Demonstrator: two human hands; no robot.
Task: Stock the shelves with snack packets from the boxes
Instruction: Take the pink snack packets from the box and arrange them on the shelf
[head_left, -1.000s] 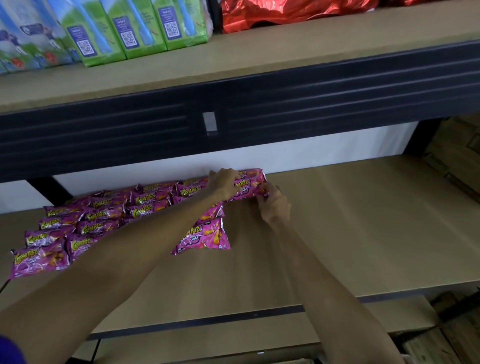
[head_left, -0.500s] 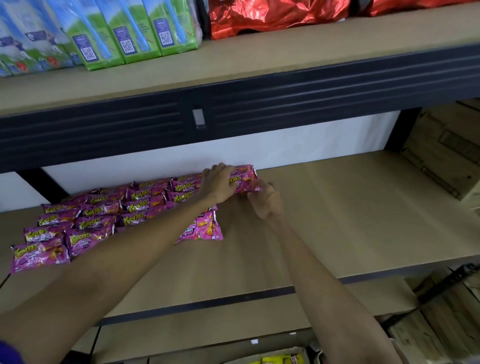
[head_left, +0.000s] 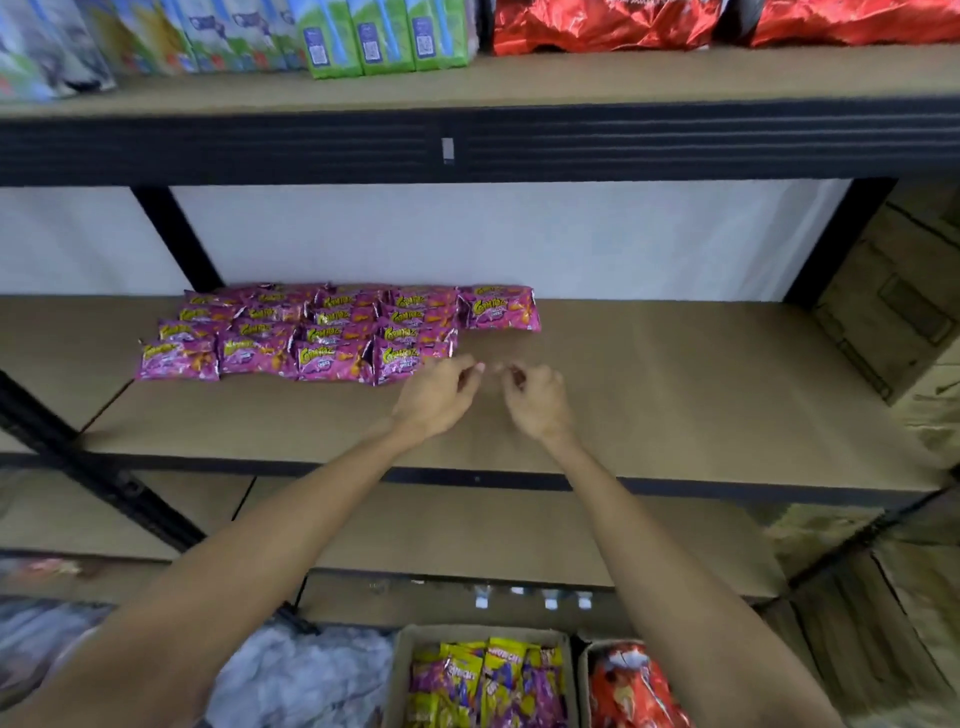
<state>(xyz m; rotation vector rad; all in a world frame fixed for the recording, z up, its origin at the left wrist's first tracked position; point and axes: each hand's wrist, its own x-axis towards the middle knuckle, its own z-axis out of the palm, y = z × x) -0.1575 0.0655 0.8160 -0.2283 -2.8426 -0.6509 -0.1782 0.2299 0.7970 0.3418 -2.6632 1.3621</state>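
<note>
**Middle shelf part-stocked; both hands free**

Middle shelf (head_left: 675, 395): pink snack packets (head_left: 332, 332) lie in overlapping rows at its rear left, with an end packet (head_left: 501, 307) alone on the right. Their yellow lettering is too blurred to read. Below, a cardboard box (head_left: 478, 632) holds yellow-and-purple packets (head_left: 485, 680); a neighbouring box (head_left: 583, 680) holds red packets (head_left: 634, 686). Left hand (head_left: 436, 397) and right hand (head_left: 537, 402) hover over the shelf, fingers loosely curled, holding nothing.

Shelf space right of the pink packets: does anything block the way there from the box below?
Nothing visible does. The shelf is bare to the right of the pink packets, and the box below stands open on top.
</note>
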